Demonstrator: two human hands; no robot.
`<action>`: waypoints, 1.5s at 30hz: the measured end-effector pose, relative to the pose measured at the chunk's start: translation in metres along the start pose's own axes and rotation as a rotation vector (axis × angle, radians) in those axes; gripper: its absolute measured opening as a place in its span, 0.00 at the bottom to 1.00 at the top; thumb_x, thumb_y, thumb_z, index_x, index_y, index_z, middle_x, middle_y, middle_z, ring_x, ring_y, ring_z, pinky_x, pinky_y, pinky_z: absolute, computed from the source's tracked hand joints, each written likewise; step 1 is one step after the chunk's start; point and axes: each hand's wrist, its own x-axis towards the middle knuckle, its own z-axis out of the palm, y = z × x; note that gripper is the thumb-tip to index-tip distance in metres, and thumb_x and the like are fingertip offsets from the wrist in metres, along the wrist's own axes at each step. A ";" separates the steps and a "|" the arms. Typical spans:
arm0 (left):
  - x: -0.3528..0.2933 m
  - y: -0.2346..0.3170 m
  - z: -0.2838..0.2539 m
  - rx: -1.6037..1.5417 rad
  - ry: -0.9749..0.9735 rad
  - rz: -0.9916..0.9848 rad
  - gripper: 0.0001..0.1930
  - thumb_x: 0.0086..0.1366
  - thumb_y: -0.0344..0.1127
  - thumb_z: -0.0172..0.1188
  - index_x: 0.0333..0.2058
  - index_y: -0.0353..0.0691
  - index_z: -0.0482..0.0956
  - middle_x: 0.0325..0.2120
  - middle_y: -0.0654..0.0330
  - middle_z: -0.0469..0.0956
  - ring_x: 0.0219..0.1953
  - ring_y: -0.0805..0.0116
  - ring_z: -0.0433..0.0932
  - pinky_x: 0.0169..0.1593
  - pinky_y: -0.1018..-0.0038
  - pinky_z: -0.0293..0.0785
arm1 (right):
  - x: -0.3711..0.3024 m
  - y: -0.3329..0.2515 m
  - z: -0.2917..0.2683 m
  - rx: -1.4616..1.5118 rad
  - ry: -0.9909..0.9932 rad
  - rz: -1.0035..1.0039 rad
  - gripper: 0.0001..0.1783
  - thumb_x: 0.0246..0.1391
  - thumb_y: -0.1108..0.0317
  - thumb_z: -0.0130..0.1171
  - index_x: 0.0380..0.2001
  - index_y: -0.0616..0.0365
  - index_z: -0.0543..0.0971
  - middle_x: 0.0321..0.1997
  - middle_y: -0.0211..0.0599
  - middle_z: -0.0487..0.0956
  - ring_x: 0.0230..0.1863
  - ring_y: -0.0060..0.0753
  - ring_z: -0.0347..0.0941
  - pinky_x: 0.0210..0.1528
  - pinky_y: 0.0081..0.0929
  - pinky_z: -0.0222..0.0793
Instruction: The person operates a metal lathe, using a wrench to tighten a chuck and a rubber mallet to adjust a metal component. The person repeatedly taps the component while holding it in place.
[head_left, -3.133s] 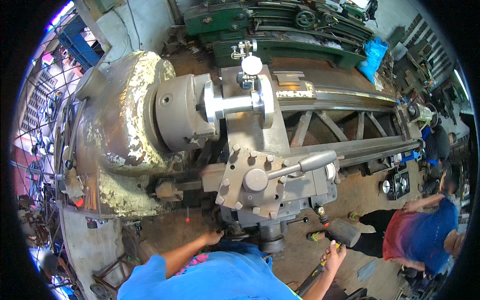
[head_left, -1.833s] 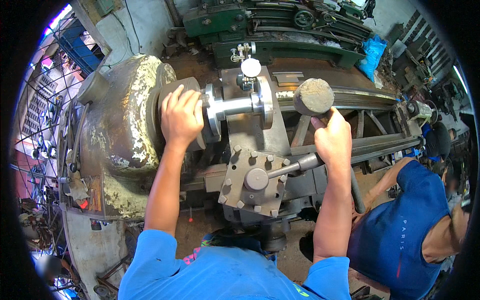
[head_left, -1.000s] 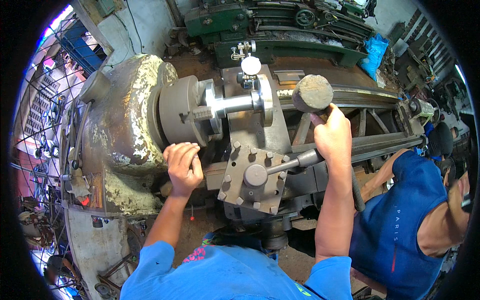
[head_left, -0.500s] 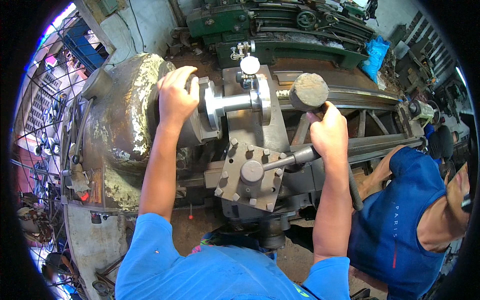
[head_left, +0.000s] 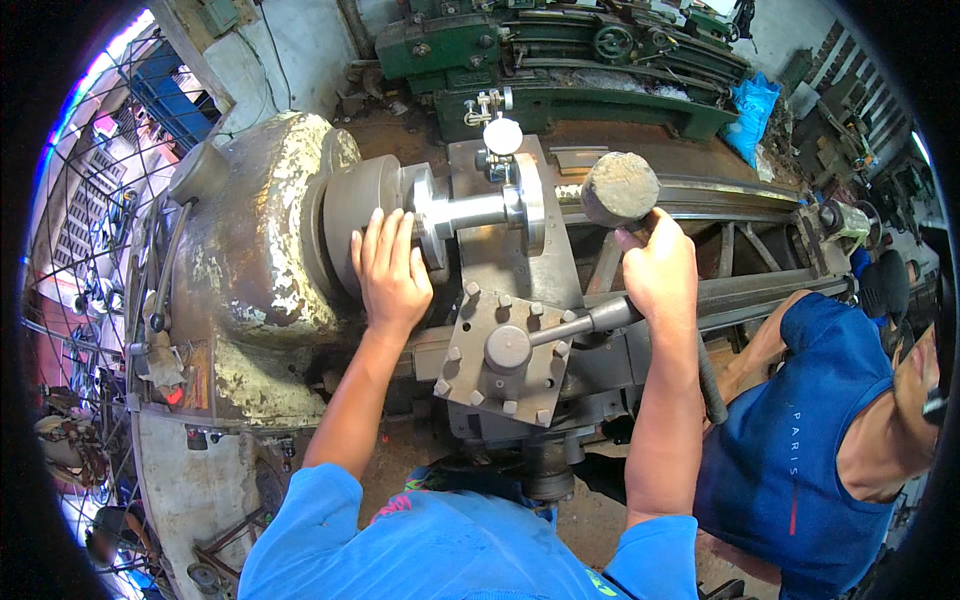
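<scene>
Left hand [head_left: 392,268] flat, unclenched on lathe chuck [head_left: 362,215]: heavy, rigid steel, oily rim. Right hand [head_left: 655,270] clenched on hammer [head_left: 620,188] handle, head-heavy, right of chuck

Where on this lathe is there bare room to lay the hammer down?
The flat rusty bed top behind the hammer head, toward the green machine, shows bare. Crowded: between chuck and tool post, where the left hand lies flat and the shiny workpiece and dial gauge sit. The right hand grips the hammer.
</scene>
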 end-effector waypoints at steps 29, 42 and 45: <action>-0.332 0.184 -0.056 -1.254 -1.625 -0.882 0.45 0.61 0.60 0.72 0.67 0.34 0.69 0.65 0.48 0.72 0.66 0.53 0.70 0.70 0.62 0.65 | 0.001 0.000 0.004 -0.181 -0.015 0.045 0.21 0.58 0.68 0.66 0.52 0.67 0.81 0.50 0.59 0.84 0.56 0.61 0.80 0.59 0.45 0.73; -0.386 0.155 -0.014 -2.065 -1.563 -1.278 0.38 0.59 0.44 0.76 0.64 0.38 0.72 0.59 0.55 0.77 0.60 0.61 0.75 0.66 0.64 0.70 | 0.002 0.013 0.007 -0.232 -0.003 -0.056 0.17 0.59 0.61 0.65 0.46 0.61 0.80 0.45 0.58 0.84 0.52 0.64 0.80 0.55 0.55 0.75; -0.390 0.146 -0.019 -2.037 -1.654 -1.309 0.37 0.60 0.44 0.75 0.65 0.39 0.71 0.60 0.56 0.77 0.61 0.62 0.73 0.67 0.64 0.68 | 0.002 0.012 0.006 -0.212 -0.038 -0.007 0.17 0.59 0.61 0.65 0.46 0.61 0.80 0.46 0.59 0.84 0.52 0.64 0.80 0.55 0.54 0.75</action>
